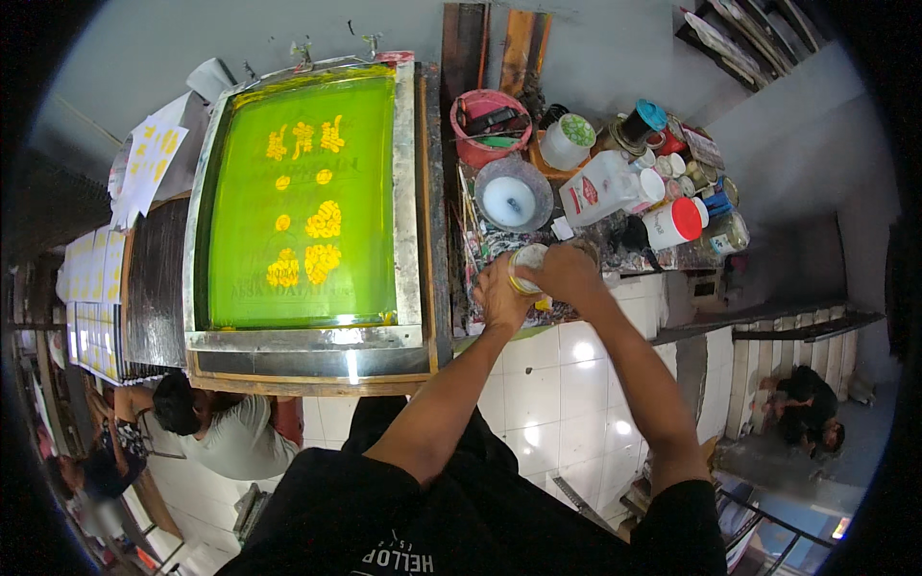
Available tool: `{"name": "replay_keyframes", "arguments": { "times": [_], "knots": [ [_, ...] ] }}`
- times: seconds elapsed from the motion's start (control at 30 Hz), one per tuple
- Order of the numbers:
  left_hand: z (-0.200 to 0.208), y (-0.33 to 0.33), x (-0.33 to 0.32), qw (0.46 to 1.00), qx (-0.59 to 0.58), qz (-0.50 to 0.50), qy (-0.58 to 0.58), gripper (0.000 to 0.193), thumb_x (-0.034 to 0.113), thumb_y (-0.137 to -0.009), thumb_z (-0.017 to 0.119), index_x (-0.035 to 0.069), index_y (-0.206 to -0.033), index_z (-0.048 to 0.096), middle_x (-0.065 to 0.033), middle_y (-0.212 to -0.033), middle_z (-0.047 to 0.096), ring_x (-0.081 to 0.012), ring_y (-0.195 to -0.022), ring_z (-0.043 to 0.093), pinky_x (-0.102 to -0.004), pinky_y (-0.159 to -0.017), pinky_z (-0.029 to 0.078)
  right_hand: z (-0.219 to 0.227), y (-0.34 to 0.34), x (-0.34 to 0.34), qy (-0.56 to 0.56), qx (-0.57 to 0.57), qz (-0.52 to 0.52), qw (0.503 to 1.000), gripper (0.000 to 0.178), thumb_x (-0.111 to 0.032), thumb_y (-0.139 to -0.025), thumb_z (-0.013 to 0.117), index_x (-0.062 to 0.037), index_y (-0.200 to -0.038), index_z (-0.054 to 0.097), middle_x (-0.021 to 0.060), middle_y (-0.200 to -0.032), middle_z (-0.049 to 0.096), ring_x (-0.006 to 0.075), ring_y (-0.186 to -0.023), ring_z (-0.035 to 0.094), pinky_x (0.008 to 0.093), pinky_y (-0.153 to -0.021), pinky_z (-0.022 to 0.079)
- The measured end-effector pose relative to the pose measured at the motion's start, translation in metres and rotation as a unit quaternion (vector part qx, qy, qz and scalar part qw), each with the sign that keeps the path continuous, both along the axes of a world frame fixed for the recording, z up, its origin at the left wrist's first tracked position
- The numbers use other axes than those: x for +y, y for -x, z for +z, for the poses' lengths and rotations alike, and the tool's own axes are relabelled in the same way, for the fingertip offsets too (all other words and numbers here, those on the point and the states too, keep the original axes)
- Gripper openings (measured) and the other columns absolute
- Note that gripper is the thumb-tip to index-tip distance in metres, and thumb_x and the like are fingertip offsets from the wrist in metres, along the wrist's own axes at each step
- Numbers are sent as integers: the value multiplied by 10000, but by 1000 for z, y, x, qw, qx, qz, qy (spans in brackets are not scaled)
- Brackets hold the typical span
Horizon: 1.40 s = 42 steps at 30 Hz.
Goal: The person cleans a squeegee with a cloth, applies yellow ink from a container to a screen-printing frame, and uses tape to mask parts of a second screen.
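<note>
a black shirt (538, 518) fills the lower middle of the frame; bare forearms reach up from it to a small pale container (528, 259), just right of the frame's centre at the near edge of a stained desk (607, 233). the left hand (501, 293) has its fingers curled around the container's left side, while the right hand (569, 276) grips its upper right edge, fingers bent. the round top faces up toward the camera, so the long axis is foreshortened and hard to judge. the right hand covers part of the rim and the right side; whether the top is lidded or open cannot be told. beyond stand a grey bowl (545, 197), a translucent jug (603, 182) and a pink bucket (490, 154). farther right, crowded jars (672, 226) partly hide one another; the fisheye's dark rim cuts off the frame's corners.
</note>
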<state>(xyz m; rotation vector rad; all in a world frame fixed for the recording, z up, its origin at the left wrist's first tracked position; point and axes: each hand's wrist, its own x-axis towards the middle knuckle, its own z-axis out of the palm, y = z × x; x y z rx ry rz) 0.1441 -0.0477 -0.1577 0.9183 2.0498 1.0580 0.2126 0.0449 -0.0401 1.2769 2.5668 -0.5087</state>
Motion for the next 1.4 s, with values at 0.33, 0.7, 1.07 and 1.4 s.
{"name": "replay_keyframes", "arguments": {
  "times": [0.33,0.7,1.07,1.4],
  "knots": [
    [3,-7,-6,997,-17,63,-52,946,273,-591,930,213,-1404,449,-32,-1351,515,-321,-1343,364,-492,-1061,258,6,-2,-4,-55,12,144,988,948,-665,-811,662,167,-1239,508,347,-994,664,487,-969,664,505,-874,533],
    [6,-6,-10,995,-12,66,-80,938,339,-587,931,205,-1393,469,-44,-1397,518,-319,-1328,390,-512,-1067,267,-25,4,7,-97,-63,86,989,779,-559,-765,726,-97,-1366,546,262,-1064,677,475,-977,656,507,-891,527],
    [-7,-14,-8,994,8,87,-73,928,356,-604,911,181,-1404,475,-66,-1355,556,-308,-1316,403,-489,-1027,270,-10,1,0,-40,11,57,998,892,-490,-689,799,51,-1329,496,336,-1018,669,472,-967,671,504,-859,536],
    [-21,-21,-2,993,41,100,-46,888,348,-673,841,174,-1446,440,-102,-1405,540,-320,-1329,423,-533,-1023,260,-6,-2,-1,-53,49,145,987,766,-463,-703,776,81,-1184,532,339,-1017,661,445,-1000,671,495,-864,552]
  ]
}}
